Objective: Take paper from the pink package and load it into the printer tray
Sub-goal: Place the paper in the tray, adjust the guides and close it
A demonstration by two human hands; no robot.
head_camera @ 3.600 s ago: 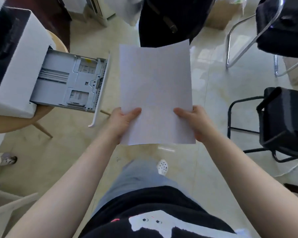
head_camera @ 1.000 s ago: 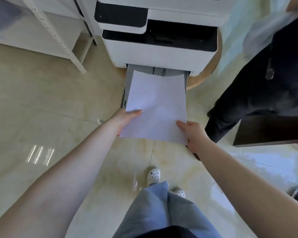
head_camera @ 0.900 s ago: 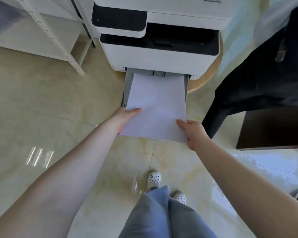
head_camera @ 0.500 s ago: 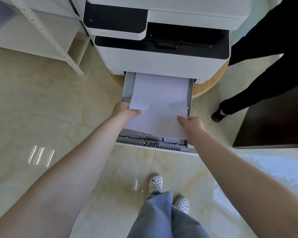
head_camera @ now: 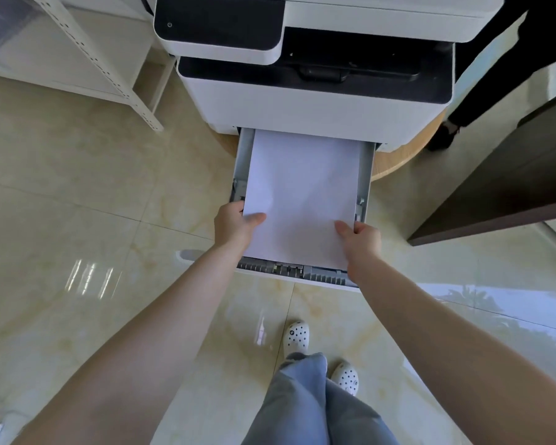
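Observation:
A white stack of paper [head_camera: 302, 194] lies inside the grey printer tray [head_camera: 365, 175], which is pulled out from the bottom of the white and black printer [head_camera: 315, 101]. The paper's far edge reaches under the printer body. My left hand [head_camera: 233, 224] grips the paper's near left edge, thumb on top. My right hand [head_camera: 361, 242] grips its near right edge, thumb on top. The tray's ribbed front part [head_camera: 289, 271] shows just below the paper. The pink package is not in view.
The printer stands on a round wooden table [head_camera: 398, 159]. A white metal shelf [head_camera: 109, 75] is at the upper left. A dark cabinet [head_camera: 507, 187] is at the right. Another person's dark leg and shoe [head_camera: 443, 136] stand beside the table. My feet are on the glossy tile floor [head_camera: 77, 220].
I turned to face the printer, carried the paper over the open tray and lowered it down between the tray's sides. The person on the right stepped back.

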